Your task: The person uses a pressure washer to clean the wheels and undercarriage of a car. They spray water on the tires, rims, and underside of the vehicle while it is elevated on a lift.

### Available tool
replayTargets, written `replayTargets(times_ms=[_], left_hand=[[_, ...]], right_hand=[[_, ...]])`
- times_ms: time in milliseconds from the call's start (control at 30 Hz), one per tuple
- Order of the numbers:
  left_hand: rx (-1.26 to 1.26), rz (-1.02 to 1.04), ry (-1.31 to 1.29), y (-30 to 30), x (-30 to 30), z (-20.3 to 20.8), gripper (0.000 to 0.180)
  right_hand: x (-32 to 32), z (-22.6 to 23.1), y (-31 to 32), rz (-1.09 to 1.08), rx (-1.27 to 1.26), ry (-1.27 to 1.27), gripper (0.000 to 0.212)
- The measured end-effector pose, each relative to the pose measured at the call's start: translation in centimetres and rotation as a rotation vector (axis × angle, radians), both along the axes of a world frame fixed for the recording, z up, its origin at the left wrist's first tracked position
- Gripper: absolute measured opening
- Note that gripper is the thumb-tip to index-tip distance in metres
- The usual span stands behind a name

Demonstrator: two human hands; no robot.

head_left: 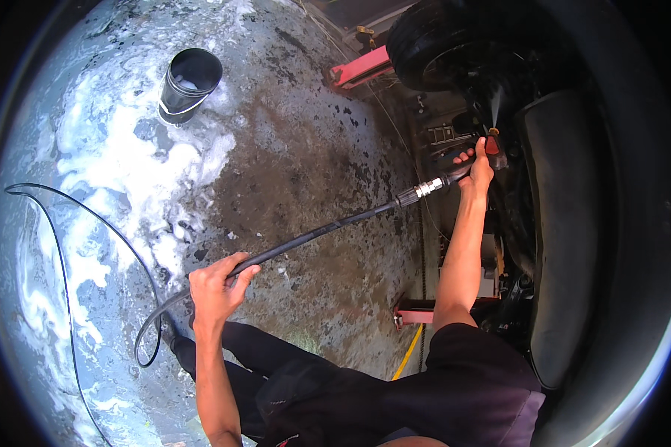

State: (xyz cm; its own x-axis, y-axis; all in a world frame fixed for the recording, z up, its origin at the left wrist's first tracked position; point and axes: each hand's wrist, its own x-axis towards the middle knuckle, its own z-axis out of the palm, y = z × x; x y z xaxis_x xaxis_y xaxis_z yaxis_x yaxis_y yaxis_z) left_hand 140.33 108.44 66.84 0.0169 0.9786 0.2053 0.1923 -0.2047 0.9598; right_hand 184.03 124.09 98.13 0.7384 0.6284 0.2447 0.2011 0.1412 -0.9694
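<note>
My right hand (pixel 479 170) is wrapped round a pressure washer gun (pixel 493 146), arm stretched forward under the raised vehicle. A thin white jet of spray (pixel 496 108) leaves its nozzle toward the dark parts near the wheel (pixel 436 48). From the gun's back end, a metal coupling (pixel 429 188) joins a black hose (pixel 328 228). My left hand (pixel 220 289) grips that hose at waist height, fingers closed round it. Beyond my left hand the hose drops in loops to the floor.
A black bucket (pixel 191 83) stands on the wet, foam-streaked floor (pixel 138 160) at the far left. Red lift arms (pixel 361 68) reach under the vehicle. A long dark panel (pixel 566 231) hangs close on my right. Behind my right arm runs a yellow strip (pixel 408 352).
</note>
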Motion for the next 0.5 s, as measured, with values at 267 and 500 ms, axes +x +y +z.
replayTargets(times_ms=[267,500], left_hand=[[0.029,-0.013,-0.097,-0.1,0.1,-0.3,0.031],[0.052,-0.085,-0.061,-1.0,0.6,0.1,0.032]], right_hand=[[0.5,2.0,-2.3,0.031,-0.022,0.011,0.038],[0.2,2.1,-5.0,-0.003,-0.047,-0.023,0.035]])
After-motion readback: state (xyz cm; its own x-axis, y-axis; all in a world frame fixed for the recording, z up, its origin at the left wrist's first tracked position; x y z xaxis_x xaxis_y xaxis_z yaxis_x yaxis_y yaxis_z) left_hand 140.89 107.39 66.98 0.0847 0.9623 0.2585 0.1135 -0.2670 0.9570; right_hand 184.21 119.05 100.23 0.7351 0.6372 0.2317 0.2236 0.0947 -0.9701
